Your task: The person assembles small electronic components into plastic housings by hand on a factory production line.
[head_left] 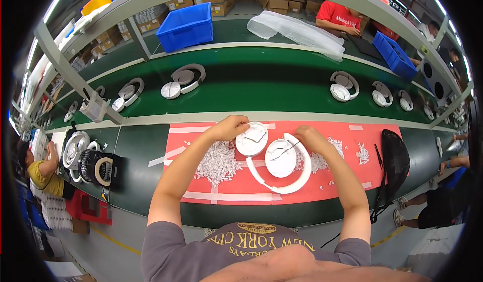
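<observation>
A pair of white headphones [298,182] lies in front of me with its band curving toward my body. Its two ear cups are without cushions, and a short dark wire shows inside each round shell. My left hand [232,127] is closed on the outer rim of the left ear cup [251,142]. At the upper right, the fingers of my right hand [312,139] pinch the band's end beside the right ear cup [280,164]; the fingertips are partly hidden. A pile of small white parts [217,165] lies by my left forearm, and more white pieces [320,163] lie under my right forearm.
A red mat [251,197] with whitish tape strips covers the bench. Past it, a green conveyor [261,88] carries several headphones. A black bag [394,157] lies at the right, headphone parts [75,149] at the left. A metal frame [65,61] stands around; other people work nearby.
</observation>
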`<state>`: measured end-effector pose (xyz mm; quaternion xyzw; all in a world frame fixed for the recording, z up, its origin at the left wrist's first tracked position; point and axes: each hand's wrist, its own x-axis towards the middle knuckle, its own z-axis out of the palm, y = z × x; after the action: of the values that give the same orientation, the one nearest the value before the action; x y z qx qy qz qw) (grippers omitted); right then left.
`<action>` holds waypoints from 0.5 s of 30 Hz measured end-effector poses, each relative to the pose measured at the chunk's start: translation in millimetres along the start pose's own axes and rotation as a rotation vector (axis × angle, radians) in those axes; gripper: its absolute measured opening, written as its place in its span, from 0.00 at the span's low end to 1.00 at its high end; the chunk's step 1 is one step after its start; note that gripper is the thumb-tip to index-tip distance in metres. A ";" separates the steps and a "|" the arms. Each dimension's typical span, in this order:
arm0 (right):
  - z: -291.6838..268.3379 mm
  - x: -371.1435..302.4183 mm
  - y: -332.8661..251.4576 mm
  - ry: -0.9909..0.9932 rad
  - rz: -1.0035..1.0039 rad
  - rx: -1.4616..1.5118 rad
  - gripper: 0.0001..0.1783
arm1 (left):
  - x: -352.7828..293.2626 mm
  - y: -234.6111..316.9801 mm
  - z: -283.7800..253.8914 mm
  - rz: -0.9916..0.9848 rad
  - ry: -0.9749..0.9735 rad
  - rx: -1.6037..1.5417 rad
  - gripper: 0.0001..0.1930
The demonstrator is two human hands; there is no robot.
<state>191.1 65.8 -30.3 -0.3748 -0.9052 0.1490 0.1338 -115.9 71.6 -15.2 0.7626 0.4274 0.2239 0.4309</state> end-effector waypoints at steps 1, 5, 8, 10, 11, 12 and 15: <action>-1.3 -4.4 5.9 0.151 0.087 0.081 0.05 | -0.4 0.3 2.4 0.002 0.005 -0.004 0.11; -36.3 -7.4 3.6 0.465 0.398 0.431 0.06 | 0.8 5.2 21.1 -0.039 0.059 -0.108 0.10; -70.1 -0.7 -21.3 0.549 0.472 0.620 0.07 | 9.2 10.2 40.1 -0.096 0.152 -0.155 0.10; -74.4 7.4 -36.2 0.562 0.431 0.784 0.09 | 13.6 23.2 58.0 -0.182 0.222 -0.360 0.10; -69.4 13.3 -39.6 0.491 0.437 0.743 0.10 | 17.7 21.1 67.1 -0.179 0.224 -0.365 0.10; -60.0 18.4 -39.7 0.466 0.446 0.731 0.10 | 23.6 14.1 76.9 -0.135 0.326 -0.218 0.10; -39.9 31.7 -47.5 0.426 0.467 0.726 0.08 | 32.2 6.9 94.0 -0.139 0.420 -0.266 0.11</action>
<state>153.3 63.3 28.1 -0.5193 -0.6387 0.4016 0.4015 -28.8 53.2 -59.9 0.6049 0.5257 0.4013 0.4435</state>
